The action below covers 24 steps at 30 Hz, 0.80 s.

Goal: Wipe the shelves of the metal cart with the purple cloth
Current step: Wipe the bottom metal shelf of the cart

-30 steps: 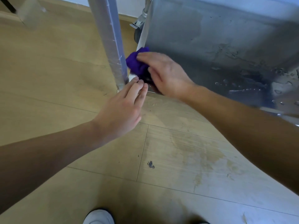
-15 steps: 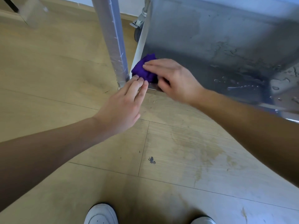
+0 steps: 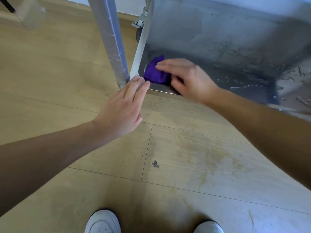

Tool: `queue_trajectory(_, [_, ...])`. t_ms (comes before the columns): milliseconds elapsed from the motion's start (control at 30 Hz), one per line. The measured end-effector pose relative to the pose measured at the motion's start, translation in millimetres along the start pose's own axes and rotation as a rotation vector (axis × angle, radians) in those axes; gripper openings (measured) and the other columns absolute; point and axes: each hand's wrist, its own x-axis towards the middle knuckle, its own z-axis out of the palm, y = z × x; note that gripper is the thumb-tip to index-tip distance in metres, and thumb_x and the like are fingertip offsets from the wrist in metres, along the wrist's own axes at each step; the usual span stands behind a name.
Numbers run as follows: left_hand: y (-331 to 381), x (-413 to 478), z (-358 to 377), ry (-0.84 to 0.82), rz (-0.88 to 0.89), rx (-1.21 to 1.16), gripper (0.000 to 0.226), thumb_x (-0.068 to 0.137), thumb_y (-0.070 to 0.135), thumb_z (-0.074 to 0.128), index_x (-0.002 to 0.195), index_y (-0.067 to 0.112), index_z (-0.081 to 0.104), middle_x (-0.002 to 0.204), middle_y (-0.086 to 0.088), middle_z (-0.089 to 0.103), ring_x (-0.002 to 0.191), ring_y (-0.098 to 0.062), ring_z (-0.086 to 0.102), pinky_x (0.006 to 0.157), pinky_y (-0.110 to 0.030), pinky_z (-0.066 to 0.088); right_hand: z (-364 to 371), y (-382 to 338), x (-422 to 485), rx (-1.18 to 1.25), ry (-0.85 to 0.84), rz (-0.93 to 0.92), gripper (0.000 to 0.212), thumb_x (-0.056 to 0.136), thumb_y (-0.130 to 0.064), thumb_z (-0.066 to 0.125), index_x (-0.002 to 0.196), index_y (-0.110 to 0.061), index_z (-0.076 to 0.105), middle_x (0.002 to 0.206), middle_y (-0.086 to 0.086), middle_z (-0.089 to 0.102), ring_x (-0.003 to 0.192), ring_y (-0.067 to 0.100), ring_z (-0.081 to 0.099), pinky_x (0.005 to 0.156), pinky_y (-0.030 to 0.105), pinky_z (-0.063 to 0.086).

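The metal cart's bottom shelf (image 3: 218,39) fills the upper right, wet with droplets and streaks. A crumpled purple cloth (image 3: 154,73) lies in the shelf's near left corner. My right hand (image 3: 183,78) presses flat on the cloth with straight fingers pointing left. My left hand (image 3: 124,106) reaches forward with straight fingers, and its fingertips touch the shelf's front corner rim beside the cart's upright post (image 3: 111,39).
A caster wheel (image 3: 139,29) shows behind the shelf's far left corner. Pale wooden floor (image 3: 185,157) with stains spreads below. My two white shoes (image 3: 102,222) stand at the bottom edge. A skirting board runs along the wall at the top.
My right hand has slid the purple cloth from the shelf's left rim inward onto the shelf's corner. My left hand has stayed at the front corner.
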Motion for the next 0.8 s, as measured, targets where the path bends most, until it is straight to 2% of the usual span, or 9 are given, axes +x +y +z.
queue_trajectory(67, [-0.5, 0.6, -0.5, 0.0, 0.012, 0.01, 0.07, 0.078, 0.01, 0.051, 0.144, -0.006, 0.033, 0.147, -0.024, 0.036, 0.143, -0.033, 0.03, 0.118, -0.04, 0.03, -11.1, 24.2, 1.5, -0.011, 0.11, 0.226, 0.048, 0.085, 0.003, 0.045, 0.128, -0.008, 0.061, 0.134, 0.008, 0.059, 0.125, 0.026, 0.054, 0.111, 0.028, 0.035])
queue_trajectory(133, [-0.7, 1.4, -1.4, 0.003, 0.016, 0.02, 0.067, 0.079, 0.01, 0.051, 0.142, -0.008, 0.035, 0.146, -0.025, 0.037, 0.142, -0.034, 0.031, 0.117, -0.04, 0.031, -16.4, 37.8, -0.5, -0.02, 0.198, 0.435, 0.049, 0.085, 0.002, 0.044, 0.129, -0.011, 0.06, 0.136, 0.007, 0.058, 0.124, 0.029, 0.053, 0.109, 0.032, 0.037])
queue_trajectory(200, [-0.7, 2.0, -1.2, 0.009, 0.01, 0.01, 0.065, 0.08, 0.009, 0.05, 0.141, -0.008, 0.036, 0.144, -0.026, 0.039, 0.142, -0.035, 0.032, 0.115, -0.042, 0.034, -9.9, 23.5, -2.4, -0.023, 0.194, 0.322, 0.049, 0.082, 0.005, 0.046, 0.127, -0.007, 0.062, 0.132, 0.009, 0.06, 0.123, 0.031, 0.055, 0.109, 0.035, 0.038])
queue_trajectory(300, [0.9, 1.1, 0.4, 0.014, -0.007, -0.022, 0.064, 0.08, 0.01, 0.05, 0.139, -0.009, 0.039, 0.14, -0.025, 0.042, 0.141, -0.035, 0.033, 0.11, -0.041, 0.041, 3.7, -5.7, -8.5, -0.015, 0.066, -0.052, 0.043, 0.085, 0.003, 0.051, 0.126, -0.006, 0.063, 0.129, 0.007, 0.063, 0.123, 0.025, 0.055, 0.11, 0.034, 0.038])
queue_trajectory(367, [2.1, -0.2, 0.7, 0.014, -0.017, -0.05, 0.061, 0.08, 0.01, 0.052, 0.138, -0.008, 0.041, 0.136, -0.025, 0.044, 0.14, -0.035, 0.035, 0.103, -0.039, 0.047, 4.6, -10.2, -6.9, -0.01, -0.002, -0.138, 0.039, 0.092, -0.003, 0.052, 0.129, -0.008, 0.061, 0.132, 0.004, 0.061, 0.125, 0.022, 0.053, 0.109, 0.034, 0.039])
queue_trajectory(533, [-2.3, 4.6, -5.4, 0.006, -0.013, -0.037, 0.058, 0.079, 0.009, 0.052, 0.134, -0.007, 0.045, 0.132, -0.023, 0.046, 0.134, -0.034, 0.043, 0.1, -0.039, 0.049, 1.6, -2.9, 0.7, -0.012, -0.034, -0.091, 0.04, 0.093, -0.003, 0.048, 0.131, -0.008, 0.059, 0.135, 0.005, 0.059, 0.127, 0.023, 0.052, 0.11, 0.034, 0.038])
queue_trajectory(600, [-4.2, 13.7, -12.7, 0.011, -0.028, -0.05, 0.05, 0.078, 0.01, 0.051, 0.125, -0.004, 0.053, 0.126, -0.019, 0.05, 0.117, -0.032, 0.054, 0.085, -0.042, 0.055, 1.2, -0.1, 5.7, -0.013, -0.025, -0.042, 0.042, 0.091, 0.0, 0.045, 0.13, -0.006, 0.06, 0.134, 0.008, 0.059, 0.126, 0.026, 0.052, 0.11, 0.035, 0.038])
queue_trajectory(700, [-6.4, 35.2, -25.3, 0.027, 0.019, -0.006, 0.032, 0.079, 0.016, 0.046, 0.106, 0.005, 0.06, 0.112, -0.011, 0.055, 0.097, -0.028, 0.058, 0.063, -0.04, 0.053, -6.1, 18.4, 15.4, -0.033, -0.002, 0.074, 0.048, 0.085, 0.003, 0.045, 0.131, -0.004, 0.058, 0.135, 0.013, 0.057, 0.127, 0.029, 0.052, 0.112, 0.035, 0.035])
queue_trajectory(800, [-7.5, 61.1, -29.9, 0.031, 0.09, 0.056, 0.027, 0.086, 0.021, 0.042, 0.102, 0.013, 0.061, 0.108, -0.004, 0.055, 0.095, -0.021, 0.058, 0.059, -0.036, 0.053, -19.9, 49.8, 22.5, -0.06, 0.104, 0.316, 0.05, 0.087, -0.001, 0.044, 0.134, -0.01, 0.056, 0.139, 0.01, 0.054, 0.126, 0.03, 0.051, 0.107, 0.033, 0.037])
